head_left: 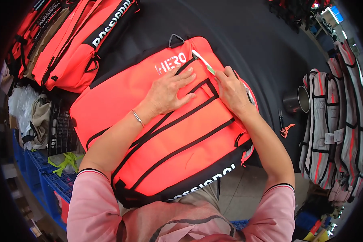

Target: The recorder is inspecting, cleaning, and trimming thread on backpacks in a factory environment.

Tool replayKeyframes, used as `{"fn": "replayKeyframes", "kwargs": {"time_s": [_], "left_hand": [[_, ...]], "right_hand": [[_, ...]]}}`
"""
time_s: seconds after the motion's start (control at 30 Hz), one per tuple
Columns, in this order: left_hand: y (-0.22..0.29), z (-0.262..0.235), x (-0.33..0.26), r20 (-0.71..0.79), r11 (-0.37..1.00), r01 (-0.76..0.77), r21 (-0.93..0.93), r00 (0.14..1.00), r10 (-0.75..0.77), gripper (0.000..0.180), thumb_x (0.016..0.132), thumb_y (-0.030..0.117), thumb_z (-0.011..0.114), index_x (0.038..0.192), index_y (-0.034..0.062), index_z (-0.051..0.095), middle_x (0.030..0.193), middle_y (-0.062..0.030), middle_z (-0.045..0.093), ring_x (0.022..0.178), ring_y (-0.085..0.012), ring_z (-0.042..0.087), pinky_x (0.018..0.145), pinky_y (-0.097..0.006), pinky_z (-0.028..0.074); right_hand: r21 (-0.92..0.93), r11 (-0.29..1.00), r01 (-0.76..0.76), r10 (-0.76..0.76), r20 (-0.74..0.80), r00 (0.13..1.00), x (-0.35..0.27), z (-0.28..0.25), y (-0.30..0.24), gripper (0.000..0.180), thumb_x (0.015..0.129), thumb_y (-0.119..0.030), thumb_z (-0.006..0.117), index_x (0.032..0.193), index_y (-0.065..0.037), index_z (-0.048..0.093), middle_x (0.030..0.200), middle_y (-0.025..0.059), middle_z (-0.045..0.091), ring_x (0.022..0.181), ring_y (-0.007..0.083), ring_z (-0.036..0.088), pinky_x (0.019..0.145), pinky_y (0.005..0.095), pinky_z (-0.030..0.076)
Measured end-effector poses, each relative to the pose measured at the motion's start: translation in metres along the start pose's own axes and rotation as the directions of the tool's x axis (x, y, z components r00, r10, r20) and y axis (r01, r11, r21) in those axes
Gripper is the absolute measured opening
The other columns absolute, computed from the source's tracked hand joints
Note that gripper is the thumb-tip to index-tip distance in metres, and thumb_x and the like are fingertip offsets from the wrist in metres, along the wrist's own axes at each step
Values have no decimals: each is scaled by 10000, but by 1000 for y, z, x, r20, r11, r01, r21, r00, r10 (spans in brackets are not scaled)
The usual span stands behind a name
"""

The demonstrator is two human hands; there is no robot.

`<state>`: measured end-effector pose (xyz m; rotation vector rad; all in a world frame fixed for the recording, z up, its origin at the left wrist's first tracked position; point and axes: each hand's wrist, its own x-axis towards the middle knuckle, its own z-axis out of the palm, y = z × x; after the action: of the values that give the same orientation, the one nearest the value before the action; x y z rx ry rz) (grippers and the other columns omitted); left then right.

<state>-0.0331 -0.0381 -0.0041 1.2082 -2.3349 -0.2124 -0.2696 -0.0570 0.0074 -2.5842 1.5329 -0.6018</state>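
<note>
From here: right hand (232, 88) clamped on the white-green tool (205, 63) at the bag's (117, 90) top, bag on the black table (250, 44); left hand (169, 92), fingers apart, should press fabric taut, tool strokes light.

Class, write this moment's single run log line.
left hand: spread on red fabric bag | right hand: holding slim white-and-green tool | bag: on black table

Head view, wide fisheye: the camera looks steeply down from your head, close above your left hand (168, 92) and right hand (233, 92).
</note>
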Motion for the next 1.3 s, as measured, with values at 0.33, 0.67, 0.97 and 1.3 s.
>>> {"fn": "replayKeyframes", "kwargs": {"time_s": [0.33, 0.67, 0.97, 1.3], "left_hand": [[-1, 4, 2, 5, 1000, -6, -3, 1000, 6, 504, 867, 405, 663, 1290, 136, 610, 1386, -5, 551, 1337, -280, 446, 977, -398, 510], [-1, -1, -2, 34, 999, 47, 14, 998, -47, 506, 866, 394, 664, 1297, 135, 606, 1404, 8, 533, 1343, -271, 440, 1006, -390, 490], [-2, 2, -1, 15, 998, 54, -17, 998, -54, 510, 856, 396, 680, 1292, 142, 610, 1413, 0, 526, 1335, -268, 451, 1020, -381, 477], [2, 1, 5, 13, 997, 59, -49, 998, -59, 529, 833, 357, 710, 1305, 145, 602, 1405, -41, 533, 1332, -310, 454, 1054, -380, 445]], "right_hand": [[116, 993, 29, -29, -6, 1000, -7, -28, -1, 104, 906, -76, 585, 911, 27, 595, 881, 166, 517, 738, 365, 578, 647, 459, 476], [7, 998, -59, 54, 293, 954, -51, -81, -4, 88, 884, -56, 584, 929, 17, 605, 903, 177, 530, 794, 389, 574, 700, 452, 471], [54, 997, -61, 39, 344, 938, -62, -96, -3, 79, 843, -33, 614, 896, 26, 614, 852, 174, 523, 774, 379, 574, 680, 449, 455], [1, 1000, 31, -31, 96, 995, -29, -45, -1, 71, 877, -18, 512, 908, 43, 533, 923, 201, 533, 750, 412, 600, 672, 486, 515]]}}
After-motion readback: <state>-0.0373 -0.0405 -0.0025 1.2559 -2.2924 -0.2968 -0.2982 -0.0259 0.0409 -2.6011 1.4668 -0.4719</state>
